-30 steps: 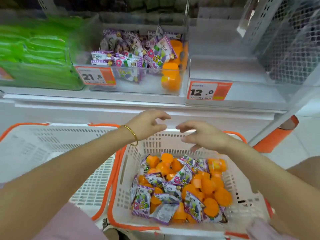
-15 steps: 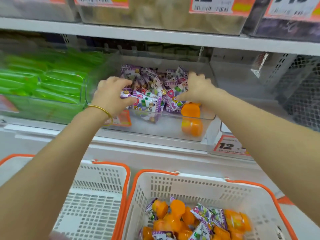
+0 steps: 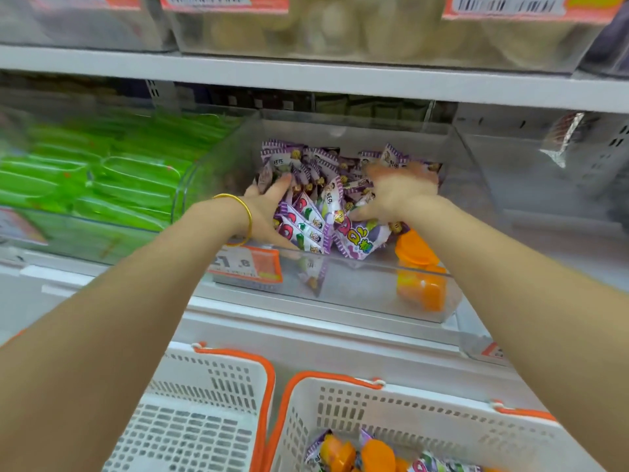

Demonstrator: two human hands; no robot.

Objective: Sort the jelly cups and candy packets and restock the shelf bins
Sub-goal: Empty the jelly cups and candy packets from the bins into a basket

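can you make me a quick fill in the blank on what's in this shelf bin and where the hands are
1. Both hands rest on the pile of ____ candy packets in the clear bin.
2. The jelly cups in that bin are ____ in colour.
3. The gold bangle is on the ____ wrist.

Missing words: purple; orange; left

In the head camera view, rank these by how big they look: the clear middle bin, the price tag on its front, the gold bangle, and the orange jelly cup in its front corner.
1. clear middle bin
2. price tag
3. orange jelly cup and gold bangle: look alike, so unranked.
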